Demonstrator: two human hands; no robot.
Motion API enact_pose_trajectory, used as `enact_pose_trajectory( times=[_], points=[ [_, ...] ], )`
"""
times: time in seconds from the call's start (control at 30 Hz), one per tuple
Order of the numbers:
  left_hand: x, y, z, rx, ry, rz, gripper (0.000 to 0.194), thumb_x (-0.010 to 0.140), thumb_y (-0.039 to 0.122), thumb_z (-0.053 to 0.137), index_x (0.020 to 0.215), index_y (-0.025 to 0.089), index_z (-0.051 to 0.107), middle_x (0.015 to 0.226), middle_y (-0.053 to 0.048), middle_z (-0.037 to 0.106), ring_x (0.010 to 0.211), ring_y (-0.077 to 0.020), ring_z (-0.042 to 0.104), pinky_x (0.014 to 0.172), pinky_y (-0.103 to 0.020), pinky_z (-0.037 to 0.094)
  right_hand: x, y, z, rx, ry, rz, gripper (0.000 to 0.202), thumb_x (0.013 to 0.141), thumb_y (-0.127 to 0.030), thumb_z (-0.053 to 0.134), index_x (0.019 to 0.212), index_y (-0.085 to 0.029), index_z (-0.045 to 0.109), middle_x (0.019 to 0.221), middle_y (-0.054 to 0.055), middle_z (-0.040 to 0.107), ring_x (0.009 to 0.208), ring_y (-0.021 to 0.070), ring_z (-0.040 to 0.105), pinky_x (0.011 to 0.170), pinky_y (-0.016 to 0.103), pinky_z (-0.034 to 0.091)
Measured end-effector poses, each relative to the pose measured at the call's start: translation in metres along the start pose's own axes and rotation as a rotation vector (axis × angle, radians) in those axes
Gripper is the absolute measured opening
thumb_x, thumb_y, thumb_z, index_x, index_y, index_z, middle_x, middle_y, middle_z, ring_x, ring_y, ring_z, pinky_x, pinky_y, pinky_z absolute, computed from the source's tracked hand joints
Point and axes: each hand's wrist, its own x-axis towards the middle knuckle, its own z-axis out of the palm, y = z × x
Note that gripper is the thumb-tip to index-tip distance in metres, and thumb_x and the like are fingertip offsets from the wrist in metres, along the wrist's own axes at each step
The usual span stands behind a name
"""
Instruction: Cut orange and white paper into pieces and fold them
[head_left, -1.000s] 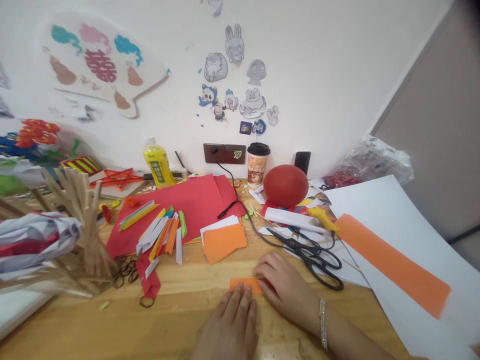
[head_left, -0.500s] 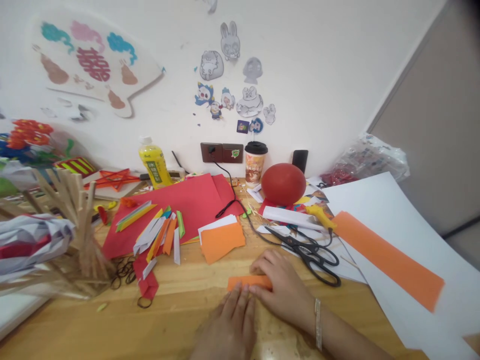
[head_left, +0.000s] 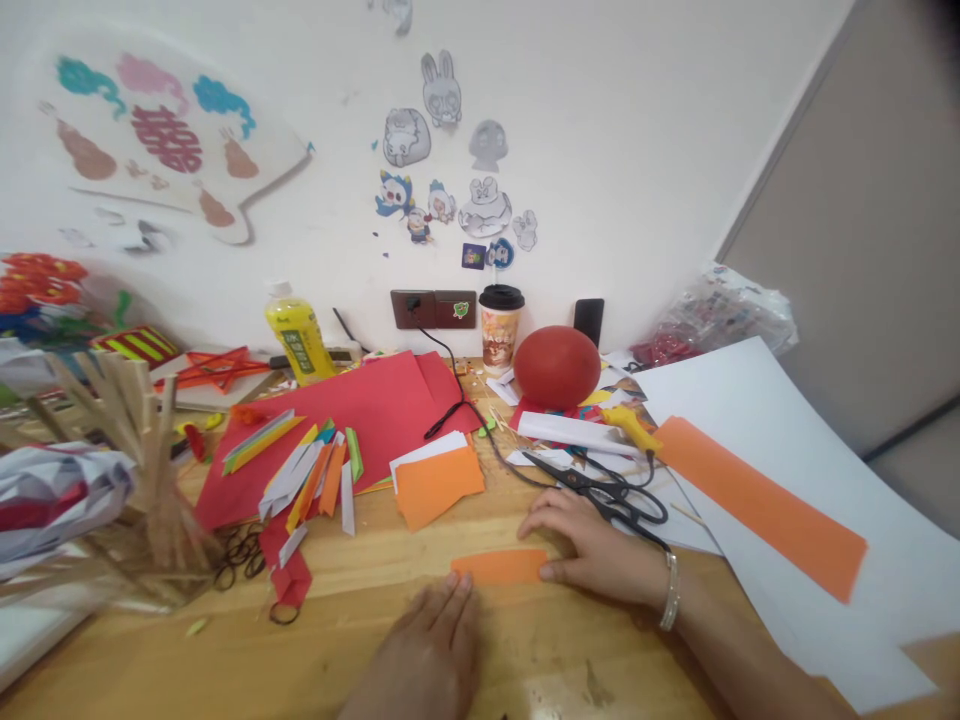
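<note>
A narrow strip of orange paper lies flat on the wooden table in front of me. My left hand rests on the table with its fingers stretched out, the tips on the strip's lower left corner. At the other end, the thumb of my right hand touches the strip's right edge. Its fingers are loosely curved and apart, holding nothing. Black scissors lie just behind that hand, partly hidden by it. Beyond the strip sits a small pile of orange paper pieces with white sheets under it.
Folded paper pieces lie on red sheets at left. Nearby stands a bundle of wooden sticks. A yellow bottle, a cup and a red balloon line the back. Large white paper covers the right.
My hands have moved apart: the right one went right and the left slid slightly left. More of the orange strip shows between them. The view has shifted a little.
</note>
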Motion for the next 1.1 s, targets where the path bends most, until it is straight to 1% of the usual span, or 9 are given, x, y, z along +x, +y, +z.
enact_pose_trajectory(
  times=[0.17, 0.33, 0.47, 0.57, 0.7, 0.77, 0.87, 0.97, 1.1],
  points=[
    [0.003, 0.000, -0.002, 0.025, 0.062, 0.064, 0.030, 0.083, 0.017, 0.042, 0.107, 0.011, 0.060, 0.107, -0.012, 0.068, 0.097, -0.0229, 0.063, 0.081, -0.032, 0.052, 0.000, 0.010, -0.008, 0.087, -0.016, -0.136, 0.021, 0.080, -0.023, 0.059, 0.101, -0.022, 0.061, 0.103, 0.004, 0.056, 0.100, 0.0176, 0.049, 0.092, 0.033, 0.036],
    [0.011, -0.002, -0.006, 0.004, 0.170, -0.051, 0.033, 0.080, 0.004, 0.034, 0.093, 0.014, 0.062, 0.088, -0.007, 0.072, 0.077, -0.0169, 0.066, 0.069, -0.026, 0.053, 0.003, -0.007, 0.008, 0.024, 0.106, -0.076, 0.018, 0.065, -0.023, 0.074, 0.076, -0.019, 0.060, 0.086, 0.001, 0.059, 0.084, 0.0178, 0.051, 0.078, 0.031, 0.040],
    [0.018, -0.005, -0.013, 0.075, 0.287, -0.010, 0.036, 0.087, 0.009, 0.028, 0.108, 0.015, 0.057, 0.103, -0.009, 0.067, 0.095, -0.0208, 0.058, 0.076, -0.031, 0.049, 0.005, -0.027, 0.024, 0.067, 0.153, -0.036, 0.016, 0.066, -0.013, 0.070, 0.068, -0.017, 0.054, 0.078, -0.001, 0.053, 0.077, 0.0148, 0.050, 0.069, 0.026, 0.040],
    [0.023, -0.005, -0.017, 0.004, 0.273, -0.014, 0.034, 0.089, 0.010, 0.028, 0.107, 0.015, 0.056, 0.090, -0.007, 0.066, 0.081, -0.0183, 0.057, 0.071, -0.029, 0.048, 0.004, -0.035, 0.031, 0.098, 0.174, -0.030, 0.016, 0.067, -0.011, 0.068, 0.068, -0.017, 0.053, 0.082, 0.000, 0.052, 0.079, 0.0148, 0.050, 0.069, 0.025, 0.040],
    [0.025, -0.005, -0.013, -0.102, 0.265, -0.021, 0.032, 0.091, 0.015, 0.031, 0.076, 0.018, 0.059, 0.070, -0.002, 0.060, 0.063, -0.0168, 0.050, 0.059, -0.029, 0.043, 0.003, -0.031, 0.027, 0.190, 0.106, -0.167, 0.009, 0.072, -0.022, 0.068, 0.075, -0.018, 0.060, 0.087, 0.002, 0.056, 0.082, 0.0151, 0.052, 0.074, 0.026, 0.043],
    [0.026, -0.008, -0.009, -0.088, 0.283, 0.012, 0.034, 0.092, 0.016, 0.032, 0.069, 0.018, 0.057, 0.067, -0.002, 0.059, 0.063, -0.0171, 0.050, 0.060, -0.030, 0.043, 0.003, -0.027, 0.022, 0.233, 0.055, -0.229, 0.006, 0.079, -0.022, 0.059, 0.082, -0.018, 0.063, 0.085, 0.003, 0.060, 0.082, 0.0148, 0.054, 0.076, 0.026, 0.043],
    [0.028, -0.015, -0.002, -0.055, 0.358, 0.047, 0.039, 0.092, 0.013, 0.028, 0.067, 0.018, 0.057, 0.065, -0.002, 0.059, 0.063, -0.0168, 0.051, 0.063, -0.030, 0.045, 0.004, -0.024, 0.019, 0.203, 0.038, -0.285, 0.020, 0.083, -0.011, 0.047, 0.090, -0.017, 0.065, 0.083, 0.004, 0.064, 0.083, 0.0146, 0.056, 0.078, 0.026, 0.044],
    [0.029, -0.020, 0.001, -0.065, 0.422, 0.041, 0.044, 0.094, 0.012, 0.023, 0.067, 0.016, 0.058, 0.068, -0.004, 0.061, 0.066, -0.0162, 0.052, 0.068, -0.029, 0.047, 0.004, -0.026, 0.021, 0.114, 0.052, -0.358, 0.026, 0.078, -0.007, 0.048, 0.094, -0.018, 0.065, 0.086, 0.005, 0.064, 0.083, 0.0150, 0.056, 0.078, 0.026, 0.044],
    [0.029, -0.019, 0.002, -0.081, 0.432, 0.045, 0.046, 0.094, 0.014, 0.020, 0.070, 0.016, 0.060, 0.069, -0.006, 0.061, 0.067, -0.0170, 0.053, 0.067, -0.029, 0.048, 0.005, -0.034, 0.028, -0.015, 0.066, -0.417, 0.014, 0.077, -0.013, 0.056, 0.086, -0.020, 0.065, 0.082, 0.003, 0.063, 0.078, 0.0153, 0.054, 0.073, 0.026, 0.043]
  ],
)
